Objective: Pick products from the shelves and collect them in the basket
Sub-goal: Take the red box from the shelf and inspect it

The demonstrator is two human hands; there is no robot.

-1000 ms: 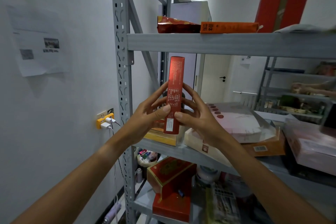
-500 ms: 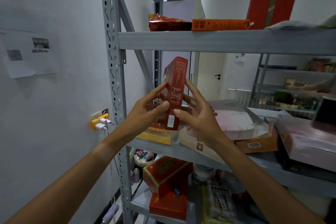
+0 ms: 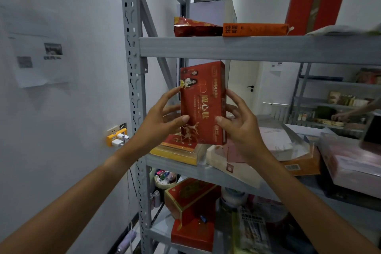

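Red box (image 3: 203, 103) front and centre in the head view, upright, broad face toward the camera, held up in front of the grey metal shelves (image 3: 247, 48). Left hand (image 3: 162, 118) grips its left edge, thumb on the front face and fingers going round behind; right hand (image 3: 240, 121) does the same at 3 o'clock of the box, thumb on the front, fingers curled behind the right edge. So both hands are grasping it and it sits between them, off the shelf board, its top just under the upper shelf's front lip.

Stuff around it: straight below at 6 o'clock lies a flat yellow-edged pack (image 3: 177, 150) on the middle shelf, partly hidden by the box and the left wrist. At 5 o'clock a pale pink carton (image 3: 233, 163) lies tilted behind the right forearm, and further right an orange box with a barcode (image 3: 301, 166). Up at 12 o'clock, on the top shelf, a red foil bag (image 3: 193, 27) touches a long orange carton (image 3: 254, 29). Lower shelf at 6 o'clock has a red and gold box (image 3: 191, 194) standing tilted. At 9 o'clock on the wall there's a yellow socket with white plugs (image 3: 116, 138), and a paper sheet (image 3: 39, 57) higher up. No basket in shot.
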